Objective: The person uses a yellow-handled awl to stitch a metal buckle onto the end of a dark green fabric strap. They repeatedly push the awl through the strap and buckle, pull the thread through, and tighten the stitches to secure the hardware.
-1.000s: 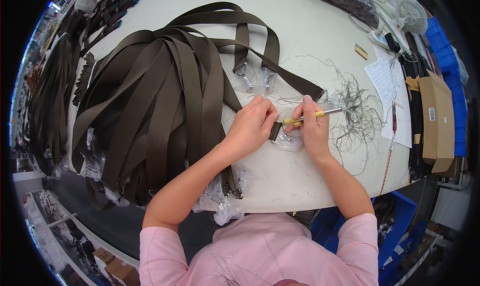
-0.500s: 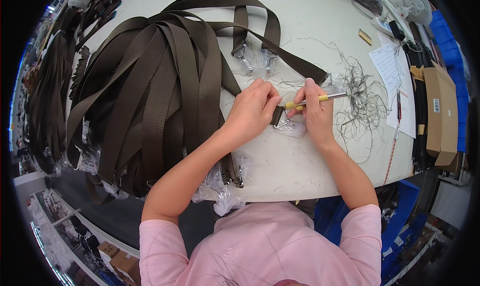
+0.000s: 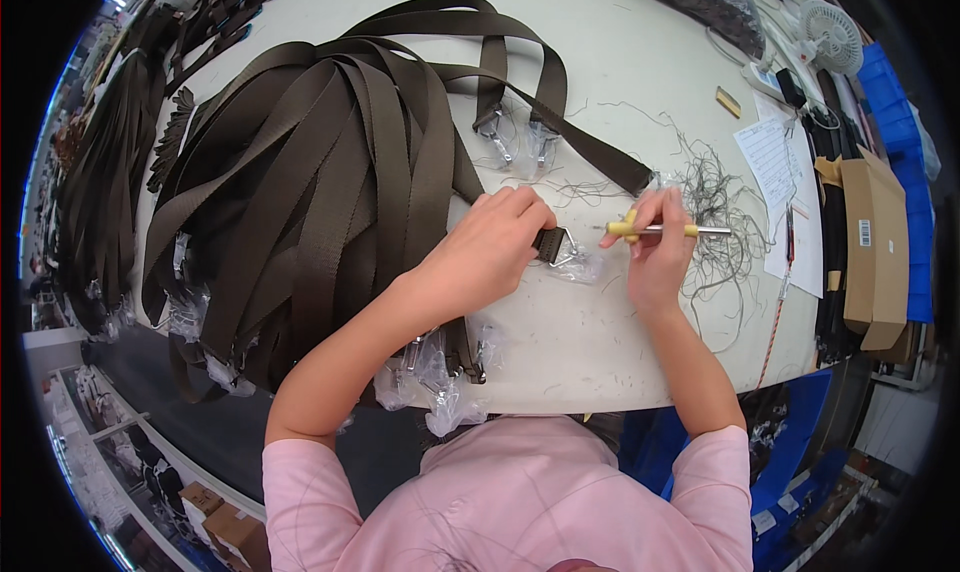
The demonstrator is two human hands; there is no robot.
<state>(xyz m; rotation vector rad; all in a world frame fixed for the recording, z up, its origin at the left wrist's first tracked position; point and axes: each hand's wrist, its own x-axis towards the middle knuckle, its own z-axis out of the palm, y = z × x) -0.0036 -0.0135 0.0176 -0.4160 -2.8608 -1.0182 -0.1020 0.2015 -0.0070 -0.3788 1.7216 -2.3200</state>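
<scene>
Near the middle of the table my left hand [image 3: 485, 244] pinches the sewn end of a dark brown webbing strap [image 3: 549, 244]. A metal ring [image 3: 565, 248] is looped through that end, with clear plastic wrap [image 3: 583, 268] around it. My right hand [image 3: 660, 262] is closed on a slim pen-shaped tool [image 3: 622, 229] with yellow grip parts and a silver shaft. The tool's thin tip points left toward the strap end, apart from it. A big heap of the same straps [image 3: 320, 172] lies just left of my left hand.
Loose dark thread ends [image 3: 715, 212] lie tangled right of my right hand. Beyond are papers [image 3: 770, 162], a cardboard box [image 3: 873, 247], a small white fan [image 3: 832, 38] and blue bins [image 3: 893, 102]. More straps [image 3: 100, 192] hang at the far left.
My right hand has drawn the tool away from the strap end, to the right and slightly nearer me. My left hand keeps its hold and sits slightly lower in view.
</scene>
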